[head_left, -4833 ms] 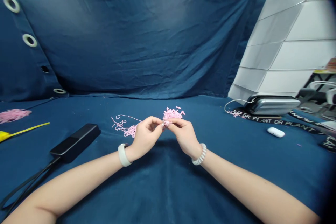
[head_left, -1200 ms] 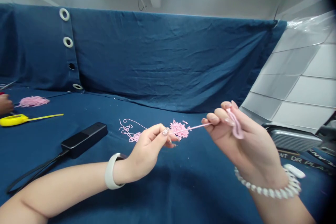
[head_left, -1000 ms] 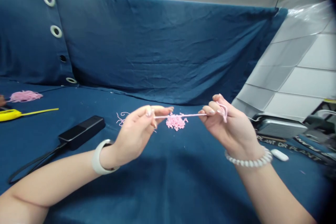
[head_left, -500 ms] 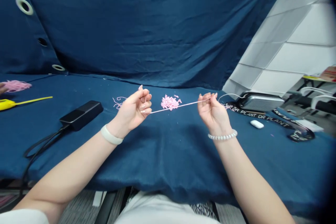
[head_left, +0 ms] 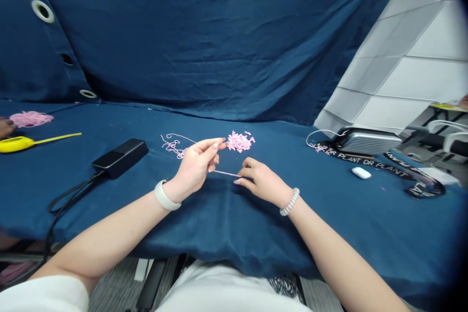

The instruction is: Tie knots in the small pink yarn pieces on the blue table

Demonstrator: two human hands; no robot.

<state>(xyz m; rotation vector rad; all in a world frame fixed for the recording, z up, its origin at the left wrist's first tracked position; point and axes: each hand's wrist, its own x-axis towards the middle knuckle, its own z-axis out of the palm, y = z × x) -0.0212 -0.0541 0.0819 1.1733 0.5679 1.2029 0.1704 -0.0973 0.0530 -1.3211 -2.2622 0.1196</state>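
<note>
L hand point(head_left: 195, 169) is raised off the blue cloth-covered table point(head_left: 340, 234), thumb & index up, other fingers curled on a short pink yarn strand point(head_left: 227, 173). R hand point(head_left: 261, 183) sits low w/ fingers curled in, fingertips at the strand's other end; can't tell if it's clamped. Hands are apart, strand bridging the gap. White band point(head_left: 166, 196) on L wrist, bead bracelet point(head_left: 290, 202) on R wrist

All places below go by the pile of pink yarn snippets point(head_left: 239, 142), just beyond the strand & not touching either hand. Left of pile: tangled pink yarn length point(head_left: 173, 147) nearby, then black power pack point(head_left: 120, 158) w/ black cable point(head_left: 69, 200). Far left: yellow tape measure point(head_left: 14, 144), pink yarn bundle point(head_left: 31, 118), co-worker's hand point(head_left: 5, 128). Right of pile, well apart: silver hard case point(head_left: 367, 142), black DR PLANT lanyard point(head_left: 365, 162), white earbud case point(head_left: 360, 172)
</note>
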